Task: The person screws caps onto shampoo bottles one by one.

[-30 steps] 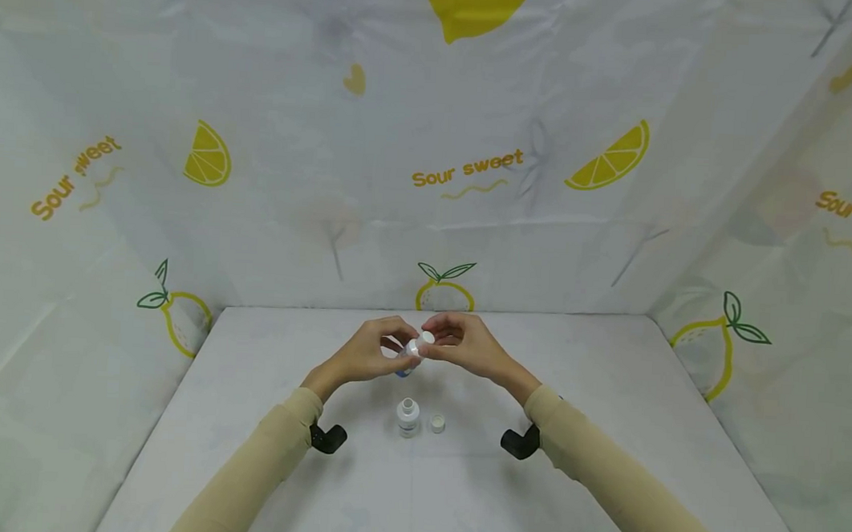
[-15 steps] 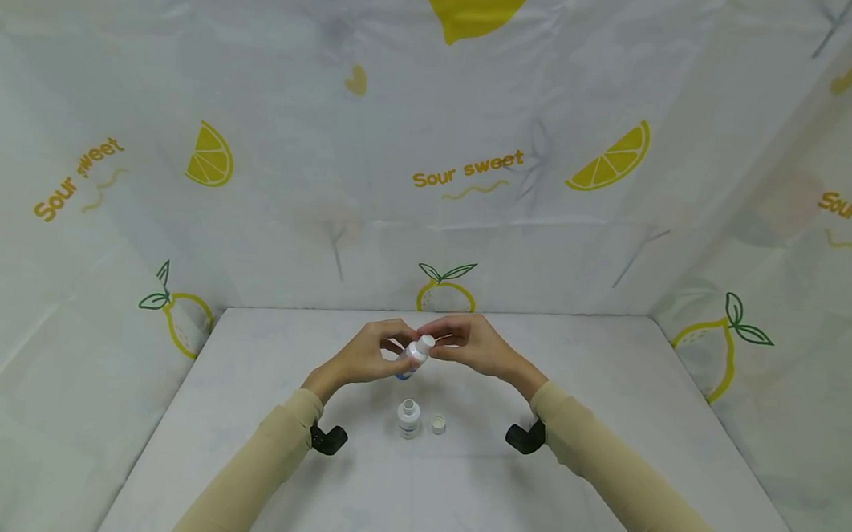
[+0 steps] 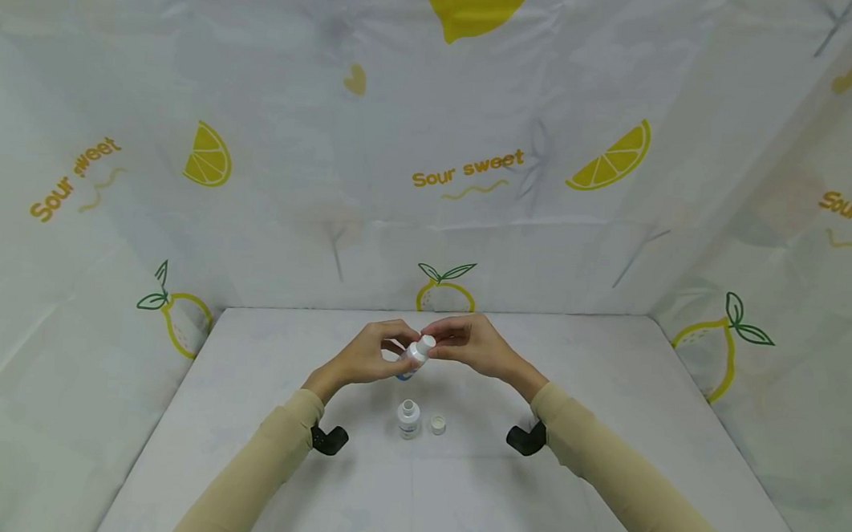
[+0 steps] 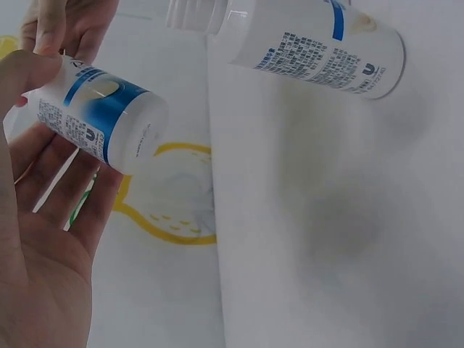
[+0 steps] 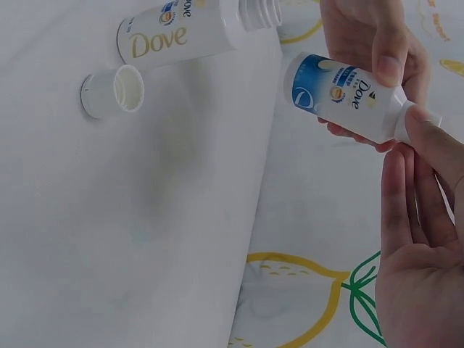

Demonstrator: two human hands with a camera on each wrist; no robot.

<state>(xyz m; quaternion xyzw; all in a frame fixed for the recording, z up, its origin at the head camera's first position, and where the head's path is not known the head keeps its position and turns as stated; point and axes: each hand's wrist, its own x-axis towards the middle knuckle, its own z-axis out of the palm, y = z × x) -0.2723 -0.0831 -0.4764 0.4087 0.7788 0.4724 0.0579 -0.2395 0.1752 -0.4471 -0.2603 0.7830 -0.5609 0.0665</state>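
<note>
— The left hand (image 3: 367,350): what has it got?
— It grasps a small white plastic Dove bottle (image 5: 337,90) with a blue label, thumb pressed to its side.
— Where is that bottle, exactly?
— Held up off the white table (image 3: 571,386), between the two hands, tilted, its neck towards the person's right.
— And the right hand (image 3: 480,345)?
— Pinching the round white cap (image 3: 427,342) on that neck between thumb and fingertips. How tightly the cap sits, I cannot tell.
— What stands nearer the person?
— A second white plastic bottle (image 3: 408,420), upright on the table, its threaded neck bare, with gold "Dove" lettering in the right wrist view. Just to its right, apart from it, lies a loose white cap (image 3: 438,424), hollow side up.
— Behind all this?
— A white sheet (image 3: 291,211) printed with yellow lemons and "Sour sweet".
</note>
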